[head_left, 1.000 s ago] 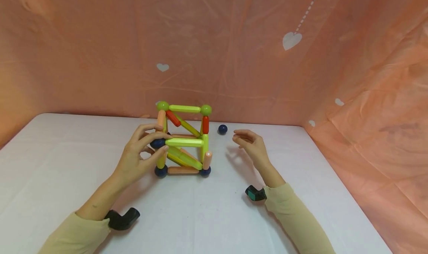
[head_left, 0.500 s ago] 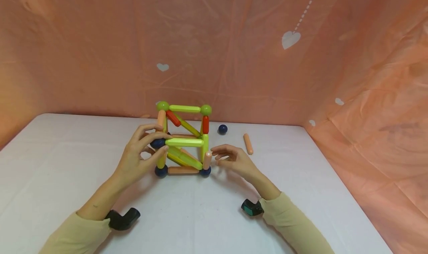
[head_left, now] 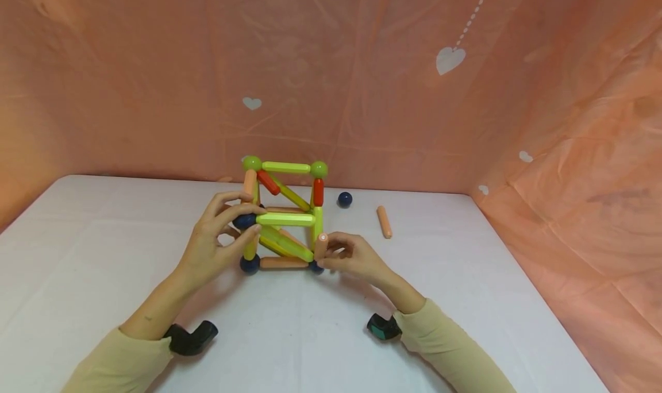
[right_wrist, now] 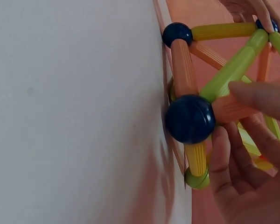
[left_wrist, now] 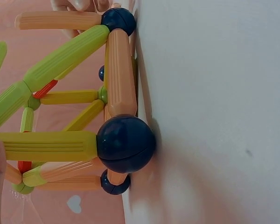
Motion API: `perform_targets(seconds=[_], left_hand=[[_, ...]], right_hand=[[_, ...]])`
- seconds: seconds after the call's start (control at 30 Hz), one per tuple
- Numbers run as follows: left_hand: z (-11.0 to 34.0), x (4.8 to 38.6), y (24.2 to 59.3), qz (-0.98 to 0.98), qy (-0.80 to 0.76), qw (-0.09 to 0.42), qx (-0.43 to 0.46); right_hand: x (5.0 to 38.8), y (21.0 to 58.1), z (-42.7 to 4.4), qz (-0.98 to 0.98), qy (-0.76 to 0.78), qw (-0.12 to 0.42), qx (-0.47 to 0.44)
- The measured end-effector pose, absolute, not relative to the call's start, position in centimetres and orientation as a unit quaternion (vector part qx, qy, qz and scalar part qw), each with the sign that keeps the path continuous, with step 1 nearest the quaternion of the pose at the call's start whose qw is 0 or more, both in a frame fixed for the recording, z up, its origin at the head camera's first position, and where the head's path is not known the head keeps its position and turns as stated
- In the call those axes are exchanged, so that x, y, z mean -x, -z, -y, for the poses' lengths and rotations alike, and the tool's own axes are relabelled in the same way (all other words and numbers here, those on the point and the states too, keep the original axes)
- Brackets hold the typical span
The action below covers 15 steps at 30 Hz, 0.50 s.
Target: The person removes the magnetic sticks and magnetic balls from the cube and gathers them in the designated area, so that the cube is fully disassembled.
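A frame of magnetic building rods and balls stands on the table, with green balls at its top, such as the right one (head_left: 319, 169). My left hand (head_left: 212, 238) pinches a dark blue ball (head_left: 244, 221) at the upper left front corner, where a lime rod (head_left: 285, 219) meets it. At the lower right front corner, my right hand (head_left: 357, 259) grips a short orange rod (head_left: 321, 246) that stands up from another dark blue ball (right_wrist: 190, 119). The thumb lies on that rod in the right wrist view, with the fingers curled around its other side.
Behind and right of the frame, a loose dark blue ball (head_left: 345, 199) rests on the white tabletop (head_left: 289, 335). A loose orange rod (head_left: 384, 222) lies farther right. An orange curtain (head_left: 331, 83) with white hearts hangs behind the table.
My right hand has come left and toward me, from beside the loose ball to the orange rod at the corner. The loose orange rod, at first out of sight, now shows. My left hand stays put.
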<state>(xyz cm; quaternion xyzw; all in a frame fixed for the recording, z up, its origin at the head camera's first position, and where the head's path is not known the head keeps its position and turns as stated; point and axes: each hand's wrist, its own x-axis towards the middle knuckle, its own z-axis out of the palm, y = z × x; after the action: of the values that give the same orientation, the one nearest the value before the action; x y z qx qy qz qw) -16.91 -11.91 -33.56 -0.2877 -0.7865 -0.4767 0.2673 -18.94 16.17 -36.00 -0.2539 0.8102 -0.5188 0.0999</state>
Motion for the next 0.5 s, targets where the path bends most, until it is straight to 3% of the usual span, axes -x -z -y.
perform_targets(seconds=[0.5], left_hand=[[11.92,16.87,33.39,0.785,0.48,0.264,0.288]], right_hand=[[18.67,35.67,-16.21,-0.871,0.421,0.045,0.248]])
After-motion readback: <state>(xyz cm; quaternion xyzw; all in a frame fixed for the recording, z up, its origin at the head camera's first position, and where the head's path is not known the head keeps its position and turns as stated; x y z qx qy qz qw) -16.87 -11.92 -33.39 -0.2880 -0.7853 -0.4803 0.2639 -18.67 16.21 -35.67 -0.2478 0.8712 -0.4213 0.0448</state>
